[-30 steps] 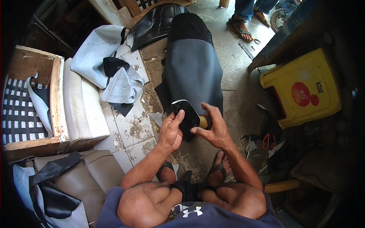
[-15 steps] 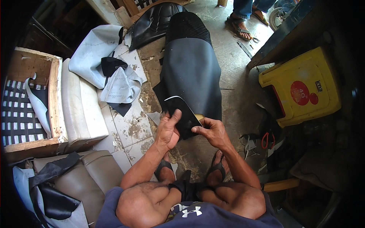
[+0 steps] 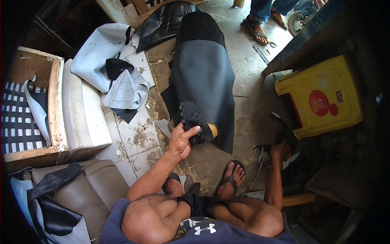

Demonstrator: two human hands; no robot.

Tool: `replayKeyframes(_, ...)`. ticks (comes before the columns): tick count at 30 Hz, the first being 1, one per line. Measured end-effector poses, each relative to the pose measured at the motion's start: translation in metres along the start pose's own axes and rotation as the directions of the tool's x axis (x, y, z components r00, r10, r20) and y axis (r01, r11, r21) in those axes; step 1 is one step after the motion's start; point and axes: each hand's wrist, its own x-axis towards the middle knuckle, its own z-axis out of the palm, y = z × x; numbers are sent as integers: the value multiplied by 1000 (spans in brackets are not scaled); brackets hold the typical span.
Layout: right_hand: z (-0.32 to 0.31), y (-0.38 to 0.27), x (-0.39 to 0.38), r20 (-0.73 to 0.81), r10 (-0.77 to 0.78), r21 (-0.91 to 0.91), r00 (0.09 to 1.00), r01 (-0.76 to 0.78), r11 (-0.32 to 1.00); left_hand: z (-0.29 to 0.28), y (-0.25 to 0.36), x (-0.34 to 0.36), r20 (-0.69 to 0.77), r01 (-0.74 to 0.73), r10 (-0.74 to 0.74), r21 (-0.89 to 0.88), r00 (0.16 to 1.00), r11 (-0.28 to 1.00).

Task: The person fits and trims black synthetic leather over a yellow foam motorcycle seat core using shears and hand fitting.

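A long motorcycle seat with a black cover (image 3: 203, 77) lies on the floor in front of me, its quilted end far off. Yellow foam (image 3: 213, 130) shows at the near end. My left hand (image 3: 180, 140) is closed on a black checkered piece of cover (image 3: 189, 116) there, thumb on top. Off to the right, my right hand (image 3: 279, 151) reaches down into shadow by the floor, where red handles lay earlier; only a bit of red shows beside it. Its fingers are too dark to make out.
A yellow plastic stool (image 3: 345, 105) lies tipped at right, below a dark table edge. At left are a wooden frame with webbing (image 3: 53, 105), a white cushion (image 3: 87, 118) and grey-backed vinyl scraps (image 3: 128, 89). Another person's sandalled feet (image 3: 258, 32) stand at the far right.
My right hand has left the seat and moved right and down to the red handles. My left hand keeps the cover piece, now turned with its checkered face showing. My right foot has shifted.
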Motion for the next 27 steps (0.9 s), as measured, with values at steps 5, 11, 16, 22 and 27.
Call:
replayKeyframes(5, 10, 30, -8, 149, 21, 110, 989, -38, 993, -15, -2, 3, -121, 36, -35, 7, 992, 999)
replayKeyframes(11, 5, 43, -26, -82, 37, 10, 996, -36, 999, -17, -3, 2, -78, -5, 2, -45, 997, 999)
replayKeyframes(16, -1, 55, -32, -42, 100, 66, 994, -98, 993, -8, 5, -3, 5, -61, 61, -17, 998, 998)
replayKeyframes(22, -32, 36, -56, 300, 291, 778, 908, -410, 476, 7, 28, -6, 26, -164, 164, 8, 986, 986)
replayKeyframes(27, -172, -115, -77, 722, -142, 617, 677, -538, 574, 18, 43, -5, 66, -202, 200, 24, 978, 979)
